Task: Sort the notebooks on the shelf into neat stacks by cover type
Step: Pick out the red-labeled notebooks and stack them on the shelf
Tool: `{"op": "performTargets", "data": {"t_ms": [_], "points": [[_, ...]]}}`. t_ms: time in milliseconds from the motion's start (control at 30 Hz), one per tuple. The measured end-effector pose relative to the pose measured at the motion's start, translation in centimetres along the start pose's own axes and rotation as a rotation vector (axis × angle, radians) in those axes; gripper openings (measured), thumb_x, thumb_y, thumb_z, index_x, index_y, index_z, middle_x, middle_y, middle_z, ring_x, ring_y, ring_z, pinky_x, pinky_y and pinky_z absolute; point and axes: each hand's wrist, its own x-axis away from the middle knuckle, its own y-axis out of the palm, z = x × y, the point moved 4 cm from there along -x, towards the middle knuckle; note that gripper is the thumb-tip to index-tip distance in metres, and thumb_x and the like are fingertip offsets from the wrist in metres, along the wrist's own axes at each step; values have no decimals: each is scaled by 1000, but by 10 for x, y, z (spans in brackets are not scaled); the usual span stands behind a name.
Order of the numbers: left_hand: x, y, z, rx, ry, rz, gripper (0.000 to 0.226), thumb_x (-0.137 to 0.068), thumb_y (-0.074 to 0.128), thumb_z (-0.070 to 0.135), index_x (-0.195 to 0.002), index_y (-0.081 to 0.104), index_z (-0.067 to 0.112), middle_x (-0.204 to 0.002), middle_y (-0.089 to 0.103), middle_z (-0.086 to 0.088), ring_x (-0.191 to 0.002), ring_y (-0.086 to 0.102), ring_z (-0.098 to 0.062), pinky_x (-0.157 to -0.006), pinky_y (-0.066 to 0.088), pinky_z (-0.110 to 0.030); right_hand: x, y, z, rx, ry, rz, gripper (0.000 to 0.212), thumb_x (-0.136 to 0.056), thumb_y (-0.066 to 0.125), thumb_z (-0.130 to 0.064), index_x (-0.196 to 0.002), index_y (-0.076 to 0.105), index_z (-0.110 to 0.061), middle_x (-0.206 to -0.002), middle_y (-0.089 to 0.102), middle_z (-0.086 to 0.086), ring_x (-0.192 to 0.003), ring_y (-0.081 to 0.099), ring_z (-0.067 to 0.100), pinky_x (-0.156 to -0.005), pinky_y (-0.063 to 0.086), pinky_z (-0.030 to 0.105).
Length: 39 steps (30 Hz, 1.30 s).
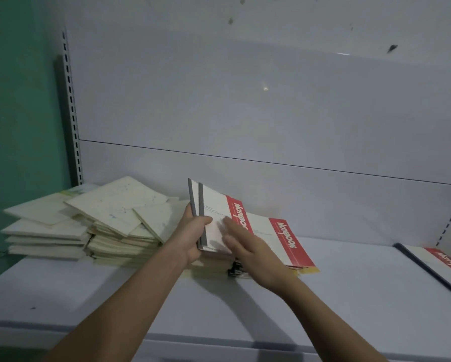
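At shelf centre: two white card-cover notebooks with grey spines and a red title band (pixel 220 207), tilted up on edge above a low mixed pile.
Left hand (pixel 193 232): grips the two tilted notebooks at their grey spine edge, thumb curled over the front cover, fingers behind.
Right hand (pixel 247 246): fingers straight and spread, lying flat against the front cover just right of the left thumb; motion-blurred, holding nothing.
Flat notebook beneath: one more white notebook with a red band (pixel 284 241) lies on top of the low pile (pixel 216 265), partly covered by the right hand and just right of the held pair.
Cream stacks: untidy piles of plain cream-covered notebooks (pixel 114 220) stand to the left of the left hand, top copies skewed; a lower cream stack (pixel 44 236) sits further left.
Far right: a single red-band notebook with a dark spine (pixel 438 267) lies flat, well apart from both hands.
Support: pale grey metal shelf (pixel 114 296) with white back panel (pixel 245 100) and slotted upright (pixel 71 105).
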Motion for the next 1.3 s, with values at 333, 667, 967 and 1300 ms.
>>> {"op": "performTargets", "data": {"t_ms": [333, 667, 967, 1300], "points": [[-6, -29, 15, 23, 25, 38, 48, -100, 42, -3, -138, 41, 26, -129, 59, -11, -107, 59, -32, -80, 53, -46, 22, -40, 66, 607, 235, -142, 67, -96, 43, -57, -152, 27, -24, -159, 24, -8, -147, 17, 13, -117, 16, 32], [6, -31, 9, 15, 20, -61, 41, -101, 43, 1, -128, 44, 31, -118, 62, -5, -106, 61, -30, -77, 55, -43, 20, -43, 43, -2, 169, 297, 39, -99, 35, -53, -129, 57, -39, -120, 64, -11, -114, 58, 13, -96, 44, 27], [20, -21, -14, 86, 37, -112, 30, -105, 40, 15, -127, 48, 33, -110, 70, -2, -91, 71, -19, -63, 58, -33, 27, 40, -17, 347, 20, 174, 54, -95, 26, -64, -148, 22, -50, -158, 21, -17, -147, 18, 8, -119, 23, 37], [44, -10, -19, 66, 86, -83, 46, -95, 51, -5, -130, 48, 25, -114, 69, -6, -103, 67, -26, -83, 56, -43, 51, 8, -11, 134, 47, 277, 49, -97, 35, -53, -145, 40, -40, -156, 20, -22, -142, 21, -2, -117, 25, 31]]}}
